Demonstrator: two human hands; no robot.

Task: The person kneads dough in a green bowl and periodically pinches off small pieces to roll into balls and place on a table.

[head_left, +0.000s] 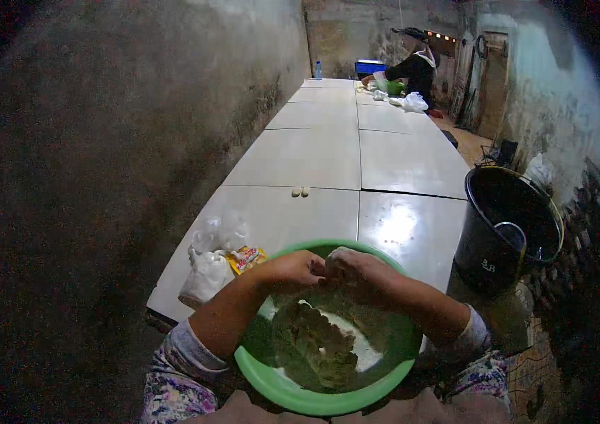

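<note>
The left hand and the right hand meet over the far side of a green basin, fingers curled inward and close together. I cannot tell whether anything is pinched between them, since the fingertips are hidden; the right hand's knuckles look dusted with something pale.

The step in hand seems to be working a small portion of the dough-like mass with the fingers, or rubbing clinging bits off them. The next move seems to call for keeping both hands above the basin, so that loose bits fall inside, and an even pressure from the fingers.

The mass lies below the hands, inside the basin, toward its near side. It looks dull greenish-brown in this dim light, rough and ragged along its edges, more a torn heap than a smooth ball. A pale, powdery-looking patch shows beside it on the right.

Farther out, a white plastic bag and a yellow-and-red packet sit left of the basin on the white desk. Two small pale pieces lie beyond, side by side. A black bucket stands to the right.
</note>
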